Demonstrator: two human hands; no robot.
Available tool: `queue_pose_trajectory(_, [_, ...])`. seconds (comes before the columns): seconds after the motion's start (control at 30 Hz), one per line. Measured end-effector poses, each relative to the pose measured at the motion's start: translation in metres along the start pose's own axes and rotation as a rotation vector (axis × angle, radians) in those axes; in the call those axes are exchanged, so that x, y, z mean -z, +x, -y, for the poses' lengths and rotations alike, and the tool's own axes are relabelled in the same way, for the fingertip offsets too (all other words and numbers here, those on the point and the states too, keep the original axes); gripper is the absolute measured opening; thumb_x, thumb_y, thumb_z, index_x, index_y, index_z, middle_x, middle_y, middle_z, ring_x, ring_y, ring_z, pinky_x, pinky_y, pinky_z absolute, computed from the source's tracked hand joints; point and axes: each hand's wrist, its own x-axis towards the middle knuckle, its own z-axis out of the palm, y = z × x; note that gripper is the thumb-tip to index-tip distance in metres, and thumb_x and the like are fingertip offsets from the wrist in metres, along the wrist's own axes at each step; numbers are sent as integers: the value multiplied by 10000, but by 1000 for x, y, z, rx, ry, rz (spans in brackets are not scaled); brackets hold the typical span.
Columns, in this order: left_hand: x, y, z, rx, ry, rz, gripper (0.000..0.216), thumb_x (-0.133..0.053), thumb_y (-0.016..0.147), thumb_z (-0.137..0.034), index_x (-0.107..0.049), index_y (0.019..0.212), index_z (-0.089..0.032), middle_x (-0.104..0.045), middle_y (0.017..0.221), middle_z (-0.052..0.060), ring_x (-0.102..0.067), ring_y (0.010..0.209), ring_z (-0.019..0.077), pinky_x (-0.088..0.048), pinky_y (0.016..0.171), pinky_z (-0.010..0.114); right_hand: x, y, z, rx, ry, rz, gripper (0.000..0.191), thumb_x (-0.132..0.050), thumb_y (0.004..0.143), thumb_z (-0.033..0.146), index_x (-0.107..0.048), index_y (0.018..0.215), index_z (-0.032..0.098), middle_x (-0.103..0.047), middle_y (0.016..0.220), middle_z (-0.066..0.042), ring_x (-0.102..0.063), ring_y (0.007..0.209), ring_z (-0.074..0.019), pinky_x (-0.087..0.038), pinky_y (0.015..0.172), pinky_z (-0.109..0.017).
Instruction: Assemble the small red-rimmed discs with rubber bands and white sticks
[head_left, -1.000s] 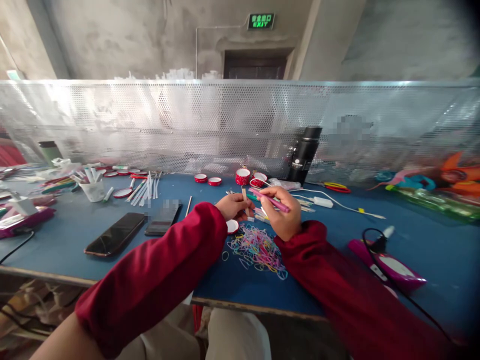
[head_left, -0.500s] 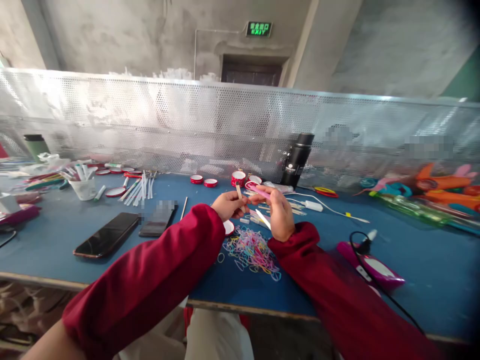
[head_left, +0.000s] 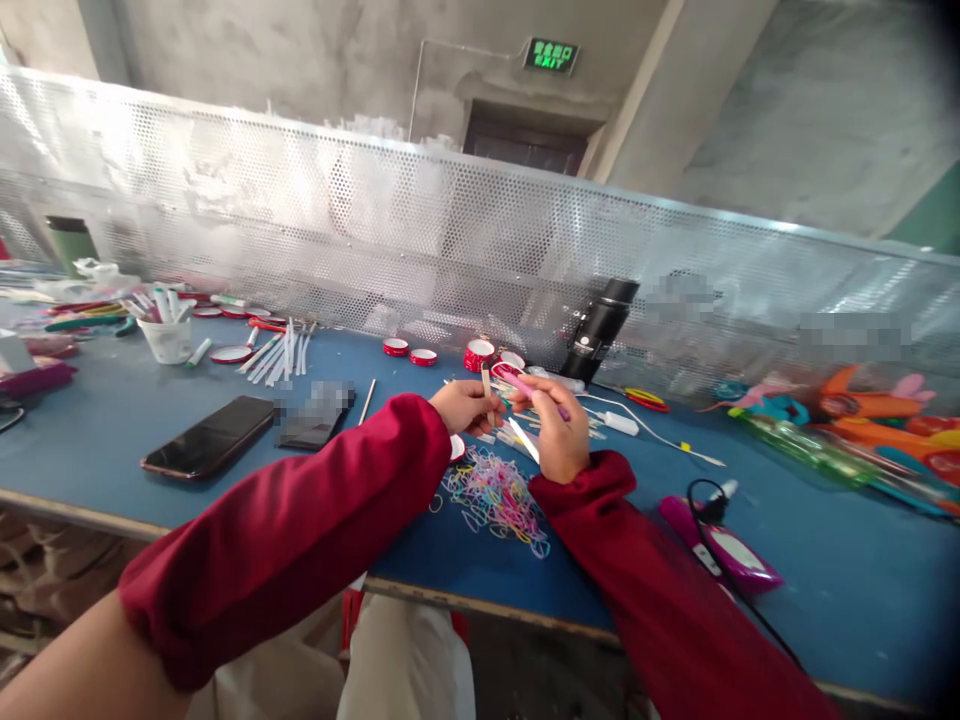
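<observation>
My left hand (head_left: pixel 459 406) is closed on a thin wooden stick (head_left: pixel 487 388), held upright with a dark upper end. Just to its right, my right hand (head_left: pixel 561 432) is closed around a slim pink pen-like tool (head_left: pixel 517 382) whose tip points toward the stick. A white stick (head_left: pixel 524 438) juts out below the fingers of my right hand; how it is held cannot be made out. Beneath both hands lies a loose pile of coloured rubber bands (head_left: pixel 501 495) on the blue table (head_left: pixel 420 555). Pale thin sticks behind the hands are partly hidden.
Two dark phones, one a black phone (head_left: pixel 210 437), lie left. Beyond stand red tape rolls (head_left: pixel 478 354) and a black bottle (head_left: pixel 600 330) by the perforated metal screen (head_left: pixel 300 215). A white cup (head_left: pixel 166 340) holds markers. A purple packet (head_left: pixel 724 550) and black cable lie right.
The view has tilted and shifted slightly. Both hands keep their grip close together, with the pink tool still beside the wooden stick.
</observation>
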Motion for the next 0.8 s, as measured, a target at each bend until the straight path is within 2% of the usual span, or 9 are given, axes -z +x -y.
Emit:
queue_pose_trajectory(0.2, [-1,-1,0,28,-1,40,110,-585,881,-158,-615,785,-113,-648,622,1,-548,447,52,-430,502,186,0,2,-1,12,2,-32,183,-588,862,298,-695,973,199,-711,795,-29,-661,697,-172,-538,690,-323])
queue_pose_trajectory(0.3, [-1,-1,2,38,7,46,122,-591,881,-188,-627,792,-112,-652,636,4,-547,444,55,-438,504,194,1,-1,4,41,-19,-31,151,-573,882,301,-665,937,195,-688,730,-11,-641,637,-159,-524,660,-308])
queue_pose_trajectory(0.47, [0,0,3,39,14,30,149,-550,906,-184,-617,794,-112,-643,625,4,-544,437,56,-427,487,189,1,-6,10,93,0,9,180,-572,888,292,-626,1039,210,-685,725,4,-620,578,-148,-517,611,-301])
queue_pose_trajectory(0.6, [0,1,3,63,16,21,138,-513,923,-158,-596,819,-120,-636,616,-6,-551,430,58,-424,479,184,2,-8,10,151,-114,18,129,-633,850,274,-660,953,202,-704,799,-30,-666,693,-182,-540,651,-321])
queue_pose_trajectory(0.8, [0,1,4,61,22,29,146,-562,908,-183,-594,777,-126,-645,613,1,-547,428,59,-426,474,180,3,-7,8,205,-211,-50,91,-656,839,280,-640,888,205,-678,745,-22,-659,658,-185,-533,617,-320])
